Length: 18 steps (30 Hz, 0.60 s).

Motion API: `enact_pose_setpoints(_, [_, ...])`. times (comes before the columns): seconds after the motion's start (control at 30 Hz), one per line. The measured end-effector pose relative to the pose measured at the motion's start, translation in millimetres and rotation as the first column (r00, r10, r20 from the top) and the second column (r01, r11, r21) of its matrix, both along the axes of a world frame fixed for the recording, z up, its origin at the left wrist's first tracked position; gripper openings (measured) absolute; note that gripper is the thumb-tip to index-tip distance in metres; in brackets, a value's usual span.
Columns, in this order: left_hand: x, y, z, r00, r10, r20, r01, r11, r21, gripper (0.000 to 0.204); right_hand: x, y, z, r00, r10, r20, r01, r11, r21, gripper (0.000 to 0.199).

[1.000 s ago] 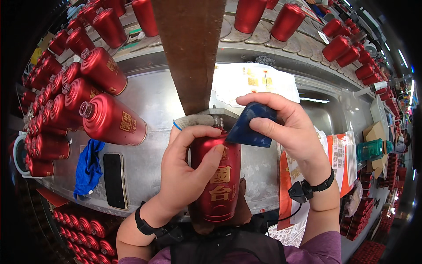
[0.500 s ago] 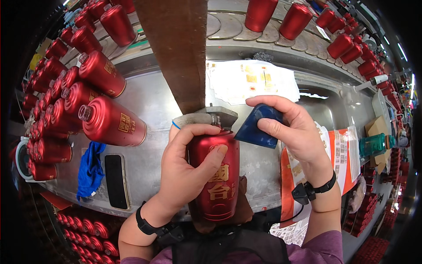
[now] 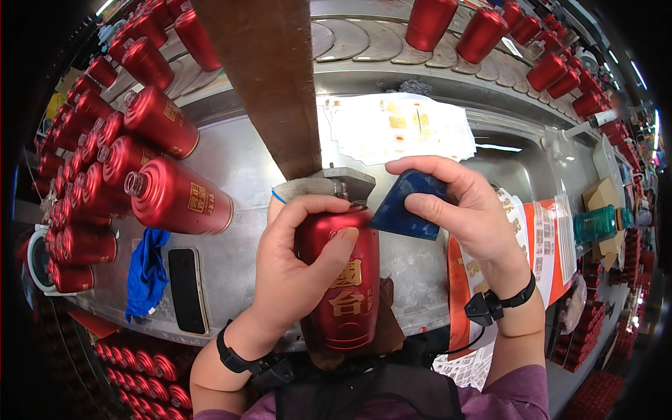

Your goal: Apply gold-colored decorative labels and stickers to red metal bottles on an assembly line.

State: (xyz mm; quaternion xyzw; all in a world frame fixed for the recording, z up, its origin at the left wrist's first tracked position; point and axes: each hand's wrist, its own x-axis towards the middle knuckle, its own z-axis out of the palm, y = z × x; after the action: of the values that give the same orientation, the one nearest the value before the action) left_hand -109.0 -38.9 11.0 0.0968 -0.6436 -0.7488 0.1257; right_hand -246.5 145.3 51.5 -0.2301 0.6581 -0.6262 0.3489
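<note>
A glossy red bottle (image 3: 343,318) with gold lettering lies in front of me, its neck pointing away toward a grey metal bracket (image 3: 350,183). My left hand (image 3: 290,262) is wrapped over the bottle's upper body, thumb across its front. A knitted grey finger sleeve (image 3: 306,187) with a blue edge covers one of its fingers, beside the neck. In my right hand (image 3: 472,213) is a flat dark-blue scraper (image 3: 411,204), pinched between thumb and fingers. The scraper's lower left corner is close to the bottle's shoulder; I cannot tell whether they touch.
Several red bottles (image 3: 182,196) crowd the metal table (image 3: 245,161) at left, near a blue cloth (image 3: 148,269) and a phone (image 3: 187,290). A brown post (image 3: 266,77) rises ahead. Decal sheets (image 3: 399,129) lie beyond my right hand; a conveyor (image 3: 364,38) carries bottles behind.
The bottles on the conveyor have shifted to the right. My view has moved slightly. Both hands keep nearly the same grip, with the scraper still beside the bottle's shoulder.
</note>
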Motion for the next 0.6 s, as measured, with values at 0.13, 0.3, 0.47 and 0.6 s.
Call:
enact_pose_setpoints(0.13, [-3.3,-0.2,1.4,1.000,0.013,0.003,-0.013,0.998,-0.064,0.022,1.4,0.1,-1.9,1.000,-0.003,0.000,0.003,1.000,0.000,0.038])
enact_pose_setpoints(0.3, [-2.4,-1.5,0.9,0.999,0.030,-0.013,-0.031,0.998,-0.057,0.015,0.7,2.0,-4.7,1.000,-0.020,-0.011,0.019,1.000,-0.004,0.038])
enact_pose_setpoints(0.47, [1.8,-5.8,0.3,0.999,-0.013,-0.029,0.014,0.999,0.043,0.020,-0.2,5.1,-7.5,0.999,-0.027,-0.025,0.027,1.000,0.002,0.038])
enact_pose_setpoints(0.6, [3.6,-4.8,0.7,1.000,-0.001,-0.014,0.001,0.999,0.044,0.021,-1.3,7.3,-12.6,0.999,-0.041,-0.033,0.040,0.999,-0.033,0.034])
